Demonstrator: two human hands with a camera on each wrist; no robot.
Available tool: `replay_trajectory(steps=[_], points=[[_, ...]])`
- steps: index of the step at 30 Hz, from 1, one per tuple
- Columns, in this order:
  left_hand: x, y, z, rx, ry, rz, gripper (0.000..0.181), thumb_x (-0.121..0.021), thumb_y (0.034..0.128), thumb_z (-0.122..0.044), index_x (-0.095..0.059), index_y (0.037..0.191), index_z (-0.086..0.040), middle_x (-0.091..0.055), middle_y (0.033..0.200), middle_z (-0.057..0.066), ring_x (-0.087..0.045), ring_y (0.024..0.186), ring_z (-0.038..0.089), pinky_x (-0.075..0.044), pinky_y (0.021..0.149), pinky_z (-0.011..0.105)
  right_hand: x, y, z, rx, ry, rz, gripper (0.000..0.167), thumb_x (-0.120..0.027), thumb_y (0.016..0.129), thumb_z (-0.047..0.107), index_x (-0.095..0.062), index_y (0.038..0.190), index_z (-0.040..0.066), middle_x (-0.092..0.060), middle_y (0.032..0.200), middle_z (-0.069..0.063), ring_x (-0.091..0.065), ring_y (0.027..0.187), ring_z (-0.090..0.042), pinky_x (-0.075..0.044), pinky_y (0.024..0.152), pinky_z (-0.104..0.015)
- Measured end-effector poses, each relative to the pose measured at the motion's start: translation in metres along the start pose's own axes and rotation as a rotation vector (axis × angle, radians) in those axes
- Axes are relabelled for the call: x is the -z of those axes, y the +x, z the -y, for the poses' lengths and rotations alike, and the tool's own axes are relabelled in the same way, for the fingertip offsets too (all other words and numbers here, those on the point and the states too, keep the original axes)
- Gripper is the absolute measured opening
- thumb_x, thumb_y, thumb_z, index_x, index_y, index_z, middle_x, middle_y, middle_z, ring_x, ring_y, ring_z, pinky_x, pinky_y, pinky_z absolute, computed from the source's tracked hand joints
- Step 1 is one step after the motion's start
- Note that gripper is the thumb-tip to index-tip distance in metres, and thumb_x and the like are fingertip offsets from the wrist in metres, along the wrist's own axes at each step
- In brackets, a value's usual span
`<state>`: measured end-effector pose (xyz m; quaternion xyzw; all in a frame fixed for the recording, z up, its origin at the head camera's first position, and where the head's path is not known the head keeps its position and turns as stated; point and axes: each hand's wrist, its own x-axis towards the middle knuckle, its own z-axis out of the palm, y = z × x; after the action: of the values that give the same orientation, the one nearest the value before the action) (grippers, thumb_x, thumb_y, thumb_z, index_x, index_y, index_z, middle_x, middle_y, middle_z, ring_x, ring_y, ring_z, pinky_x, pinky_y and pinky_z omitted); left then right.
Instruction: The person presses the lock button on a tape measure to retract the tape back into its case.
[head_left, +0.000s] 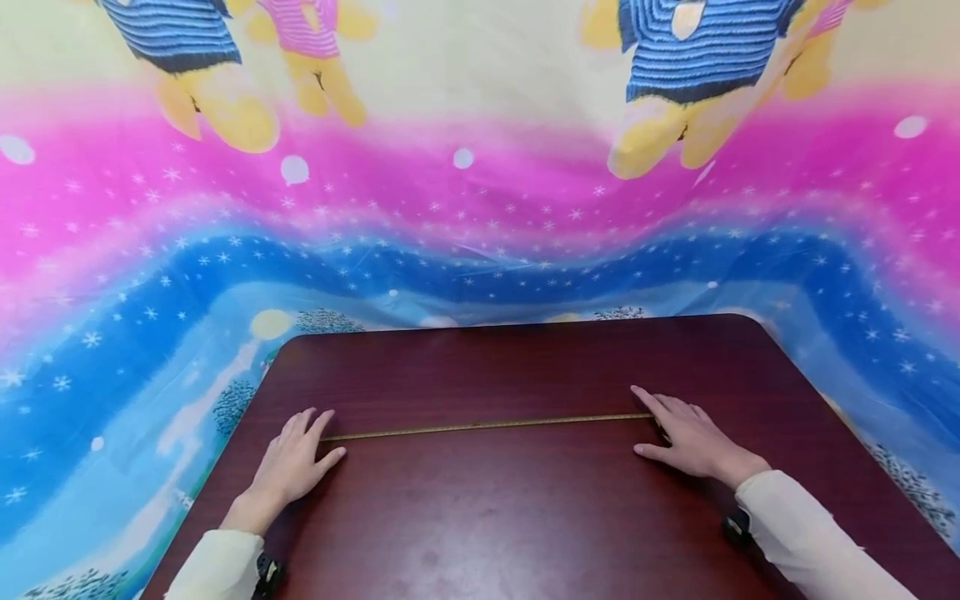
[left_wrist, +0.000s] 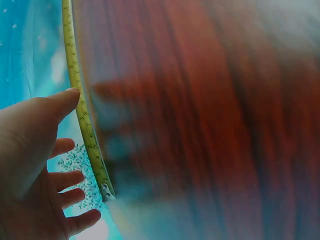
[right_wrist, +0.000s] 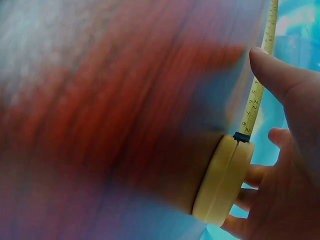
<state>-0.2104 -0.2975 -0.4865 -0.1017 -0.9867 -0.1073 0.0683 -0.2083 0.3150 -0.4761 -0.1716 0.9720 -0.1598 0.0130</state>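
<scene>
A yellow measuring tape blade (head_left: pixel 480 426) stretches across the dark red-brown table (head_left: pixel 480 517) between the two hands. My left hand (head_left: pixel 288 462) lies spread at its left end; in the left wrist view the thumb of that hand (left_wrist: pixel 30 165) meets the blade's edge, with the metal end hook (left_wrist: pixel 106 192) near the fingertips. At the other end my right hand (head_left: pixel 693 437) is spread beside the round yellow tape case (right_wrist: pixel 222 185), its lower fingers partly hidden behind the case. The right thumb lies against or over the blade (right_wrist: pixel 254 102); contact is unclear.
A patterned cloth (head_left: pixel 480 200) with pink and blue bands and printed bears hangs behind the table and along both sides. The table's far edge has rounded corners. A dark device is on each wrist, below light sleeves (head_left: pixel 817 525).
</scene>
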Motion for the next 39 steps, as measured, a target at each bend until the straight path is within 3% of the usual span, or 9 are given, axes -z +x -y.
replay_trajectory(steps=[5,10,15,21,30,39], points=[[-0.003,0.0,0.004,-0.031,-0.018,0.038,0.058,-0.07,0.0948,-0.033,-0.054,0.141,-0.002,-0.053,0.141,0.031,-0.051,0.129,0.05,-0.046,0.098,0.065,0.007,-0.005,-0.005,-0.006,0.026,-0.005,0.092,-0.073,0.091,0.047,-0.024,0.161,0.014,-0.044,0.154,-0.022,-0.039,0.14,-0.049,-0.028,0.107,-0.073],[-0.003,0.0,0.009,-0.033,-0.014,0.043,0.049,-0.071,0.0945,-0.026,-0.059,0.135,-0.002,-0.057,0.137,0.029,-0.056,0.124,0.048,-0.049,0.096,0.063,0.008,-0.01,-0.011,0.007,0.027,-0.002,0.089,-0.074,0.091,0.044,-0.028,0.16,0.011,-0.045,0.151,-0.025,-0.043,0.136,-0.049,-0.037,0.104,-0.07],[-0.001,-0.003,0.016,-0.031,-0.013,0.034,0.037,-0.071,0.0931,-0.011,-0.065,0.128,-0.001,-0.061,0.131,0.026,-0.06,0.12,0.045,-0.051,0.095,0.06,0.007,-0.015,-0.015,0.013,0.034,0.0,0.08,-0.074,0.092,0.028,-0.032,0.158,0.011,-0.044,0.149,-0.027,-0.044,0.133,-0.049,-0.042,0.101,-0.068],[0.002,-0.005,0.021,-0.008,-0.038,0.009,0.021,-0.069,0.0926,-0.003,-0.071,0.114,-0.003,-0.067,0.119,0.02,-0.064,0.112,0.04,-0.053,0.092,0.057,0.01,-0.018,-0.021,0.015,0.029,0.003,0.074,-0.07,0.093,0.014,-0.033,0.157,0.009,-0.042,0.151,-0.028,-0.042,0.135,-0.051,-0.04,0.103,-0.069],[0.007,-0.009,0.031,0.018,-0.034,-0.016,0.011,-0.069,0.0906,0.001,-0.073,0.098,-0.005,-0.069,0.109,0.017,-0.059,0.109,0.042,-0.053,0.087,0.056,0.006,-0.021,-0.027,0.053,0.023,-0.005,0.069,-0.069,0.095,0.014,-0.037,0.155,0.006,-0.046,0.149,-0.029,-0.044,0.134,-0.051,-0.04,0.103,-0.069],[0.009,-0.007,0.042,0.078,-0.016,-0.004,0.005,-0.067,0.0941,-0.006,-0.072,0.096,-0.008,-0.067,0.101,0.013,-0.065,0.086,0.028,-0.055,0.074,0.051,0.004,-0.022,-0.031,0.052,0.068,-0.011,0.07,-0.069,0.095,0.014,-0.035,0.156,0.009,-0.043,0.15,-0.028,-0.042,0.135,-0.051,-0.038,0.103,-0.07]])
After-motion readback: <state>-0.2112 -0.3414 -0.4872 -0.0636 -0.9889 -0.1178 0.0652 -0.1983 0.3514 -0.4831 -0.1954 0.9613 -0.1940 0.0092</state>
